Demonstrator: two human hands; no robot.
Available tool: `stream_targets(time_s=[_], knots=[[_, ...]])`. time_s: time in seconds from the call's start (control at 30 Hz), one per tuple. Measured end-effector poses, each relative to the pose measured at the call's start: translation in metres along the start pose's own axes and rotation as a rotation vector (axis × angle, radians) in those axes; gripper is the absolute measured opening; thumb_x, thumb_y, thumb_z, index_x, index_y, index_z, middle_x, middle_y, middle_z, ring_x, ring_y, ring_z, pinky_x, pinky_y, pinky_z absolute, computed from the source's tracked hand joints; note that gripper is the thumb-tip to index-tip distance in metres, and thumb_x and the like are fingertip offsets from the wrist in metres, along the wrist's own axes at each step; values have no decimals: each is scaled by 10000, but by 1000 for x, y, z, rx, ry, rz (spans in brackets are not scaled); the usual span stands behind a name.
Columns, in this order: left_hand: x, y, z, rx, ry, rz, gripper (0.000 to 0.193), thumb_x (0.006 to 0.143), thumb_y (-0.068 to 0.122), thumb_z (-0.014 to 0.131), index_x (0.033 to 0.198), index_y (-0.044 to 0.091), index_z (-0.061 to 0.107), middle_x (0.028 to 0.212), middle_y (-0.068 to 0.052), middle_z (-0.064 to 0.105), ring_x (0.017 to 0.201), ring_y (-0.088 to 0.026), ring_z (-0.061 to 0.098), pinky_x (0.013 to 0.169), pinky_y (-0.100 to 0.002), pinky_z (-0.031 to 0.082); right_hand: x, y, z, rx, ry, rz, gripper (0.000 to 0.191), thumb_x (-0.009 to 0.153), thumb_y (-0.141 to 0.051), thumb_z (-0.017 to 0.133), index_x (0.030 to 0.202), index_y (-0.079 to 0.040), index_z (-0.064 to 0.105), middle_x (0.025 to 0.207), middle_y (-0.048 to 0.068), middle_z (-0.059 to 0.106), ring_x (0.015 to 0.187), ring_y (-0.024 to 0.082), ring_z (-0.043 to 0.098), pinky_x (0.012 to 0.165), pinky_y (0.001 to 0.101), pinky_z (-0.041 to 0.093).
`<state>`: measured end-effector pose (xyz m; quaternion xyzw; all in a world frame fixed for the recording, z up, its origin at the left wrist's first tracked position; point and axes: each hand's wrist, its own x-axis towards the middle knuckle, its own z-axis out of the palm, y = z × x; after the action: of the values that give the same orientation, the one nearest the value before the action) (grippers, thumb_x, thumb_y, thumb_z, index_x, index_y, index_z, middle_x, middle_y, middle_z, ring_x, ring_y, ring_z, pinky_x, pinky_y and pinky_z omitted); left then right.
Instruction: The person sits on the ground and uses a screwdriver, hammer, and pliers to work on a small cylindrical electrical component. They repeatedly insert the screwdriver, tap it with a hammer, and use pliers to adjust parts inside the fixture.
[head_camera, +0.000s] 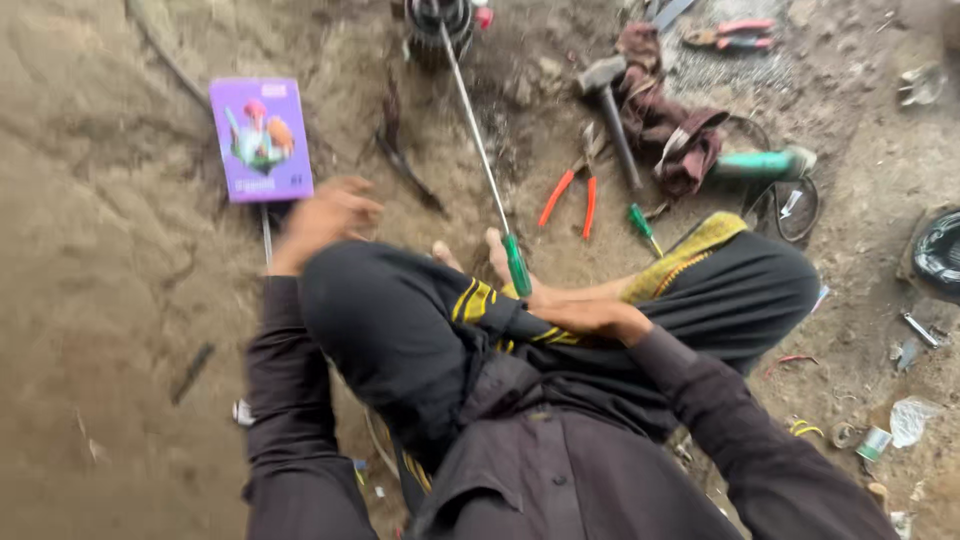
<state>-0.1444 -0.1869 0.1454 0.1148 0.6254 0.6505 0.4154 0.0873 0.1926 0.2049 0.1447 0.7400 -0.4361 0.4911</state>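
Note:
I sit on dirt ground in dark clothes, knees drawn up. My left hand (325, 218) is blurred, fingers curled, just below a purple box (260, 138) lying on the ground; whether it holds anything is unclear. My right hand (590, 317) rests across my lap near my bare foot (500, 252). A long screwdriver (485, 165) with a green handle leans from my foot up toward a dark round metal part (438, 25) at the top.
Orange-handled pliers (572, 195), a hammer (610, 105), a small green screwdriver (643, 226), brown rags (665, 125), a green-handled tool (760, 162) and red pliers (730, 35) lie ahead. Scraps litter the right side, with a dark round object (938, 255) at the right edge.

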Motion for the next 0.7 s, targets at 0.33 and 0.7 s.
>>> stream_targets(time_s=[0.33,0.7], knots=[[-131,141,35,-74,481,124,430,1123,281,448,1468,28,490,1235,-136,692,1084,-213,707,834,-336,570,47,-75,76,725,-602,-500,699,847,-389,761,1417,-182,413,1237,53,664,1062,228,637,856,406,538],[-128,96,36,-21,665,-85,395,1079,241,495,1413,38,550,1212,-99,704,1051,-176,691,817,-285,511,92,-84,21,-310,607,-684,651,726,-542,820,1124,-46,680,1019,173,695,946,361,661,796,465,518]])
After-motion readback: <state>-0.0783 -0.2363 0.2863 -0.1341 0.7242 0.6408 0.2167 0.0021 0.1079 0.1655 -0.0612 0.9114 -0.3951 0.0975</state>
